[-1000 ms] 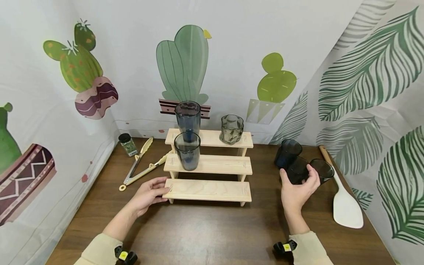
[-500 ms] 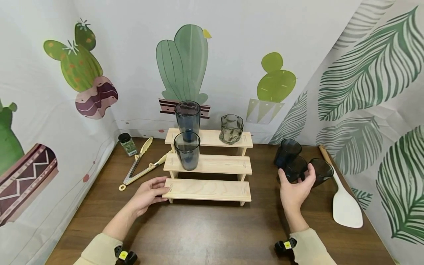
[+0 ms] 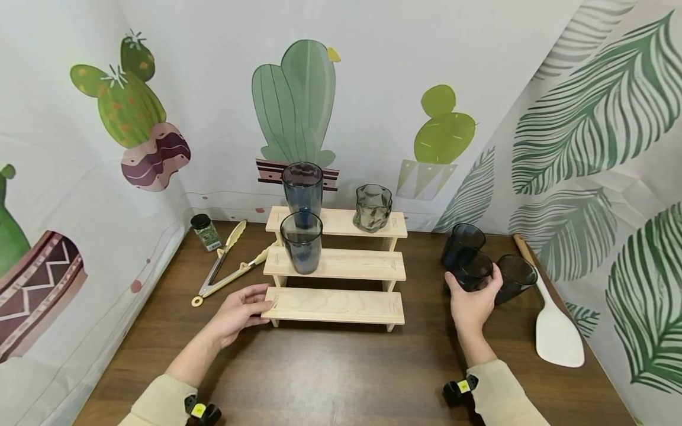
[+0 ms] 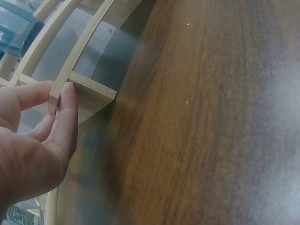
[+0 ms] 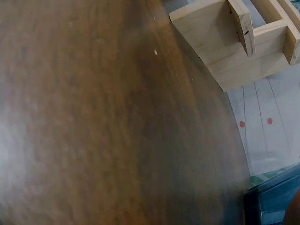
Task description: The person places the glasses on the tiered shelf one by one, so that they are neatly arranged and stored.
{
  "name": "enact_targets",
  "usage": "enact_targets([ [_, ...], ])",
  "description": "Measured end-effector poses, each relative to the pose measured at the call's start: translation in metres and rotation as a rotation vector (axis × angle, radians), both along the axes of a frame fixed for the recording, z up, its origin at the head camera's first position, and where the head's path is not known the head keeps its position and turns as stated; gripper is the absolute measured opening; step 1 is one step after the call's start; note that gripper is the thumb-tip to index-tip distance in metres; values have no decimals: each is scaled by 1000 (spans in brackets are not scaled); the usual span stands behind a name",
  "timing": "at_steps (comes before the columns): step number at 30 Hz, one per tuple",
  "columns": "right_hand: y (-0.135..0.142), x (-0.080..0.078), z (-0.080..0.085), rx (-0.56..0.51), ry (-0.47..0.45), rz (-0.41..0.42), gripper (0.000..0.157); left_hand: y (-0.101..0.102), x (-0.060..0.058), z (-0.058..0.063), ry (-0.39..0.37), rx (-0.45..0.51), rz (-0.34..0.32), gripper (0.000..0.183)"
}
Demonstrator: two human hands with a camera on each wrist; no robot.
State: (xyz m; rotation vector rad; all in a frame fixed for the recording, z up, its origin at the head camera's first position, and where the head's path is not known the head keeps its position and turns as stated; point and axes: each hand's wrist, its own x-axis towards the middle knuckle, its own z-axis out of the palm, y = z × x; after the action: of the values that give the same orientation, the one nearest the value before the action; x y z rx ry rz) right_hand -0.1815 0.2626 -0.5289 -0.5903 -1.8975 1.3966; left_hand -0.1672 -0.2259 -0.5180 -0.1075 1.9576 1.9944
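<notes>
My left hand (image 3: 240, 313) pinches the left end of the lowest step of a three-tier wooden display stand (image 3: 333, 305); in the left wrist view the thumb and fingers (image 4: 68, 112) lie on either side of the board. At the right, my right hand (image 3: 473, 307) grips a dark drinking glass (image 3: 474, 269) from the near side, thumb on its left and fingers on its right. One dark glass (image 3: 462, 239) stands behind it, another dark glass (image 3: 514, 281) to its right. A tall blue-grey glass (image 3: 302, 189) and a wavy short glass (image 3: 373, 207) stand on the top step.
On the middle step's left is another blue-grey glass (image 3: 302, 242). Left of the stand lie cream-tipped tongs (image 3: 226, 272) near a black-lidded spice jar (image 3: 206, 232). A white spatula (image 3: 556, 334) lies at the table's right edge. Printed cloth walls close off the back and sides.
The right hand has drawn the gripped glass slightly up and left, away from the glass on its right. The left hand keeps its hold on the stand.
</notes>
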Motion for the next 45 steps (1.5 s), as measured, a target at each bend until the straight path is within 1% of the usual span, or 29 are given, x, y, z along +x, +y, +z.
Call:
enact_targets([
  [6,4,0,-2,30,-52,23,103,0,0,1,3,7,-5,63],
  [13,5,3,-1,49,-64,38,101,0,1,1,-1,12,-3,62],
  [21,3,8,0,97,-87,39,101,0,1,0,-3,12,0,63],
  [26,3,12,2,131,-78,42,98,0,1,1,-2,15,-4,63],
  [32,5,15,13,195,-59,67,97,0,1,1,-2,13,-4,63],
  [36,3,18,25,218,-54,77,98,-1,1,1,-2,14,-2,62],
  [40,1,20,37,253,-41,108,99,-1,1,1,-3,17,-2,63],
  [45,-3,20,52,290,6,153,99,-1,1,1,-6,15,-4,64],
])
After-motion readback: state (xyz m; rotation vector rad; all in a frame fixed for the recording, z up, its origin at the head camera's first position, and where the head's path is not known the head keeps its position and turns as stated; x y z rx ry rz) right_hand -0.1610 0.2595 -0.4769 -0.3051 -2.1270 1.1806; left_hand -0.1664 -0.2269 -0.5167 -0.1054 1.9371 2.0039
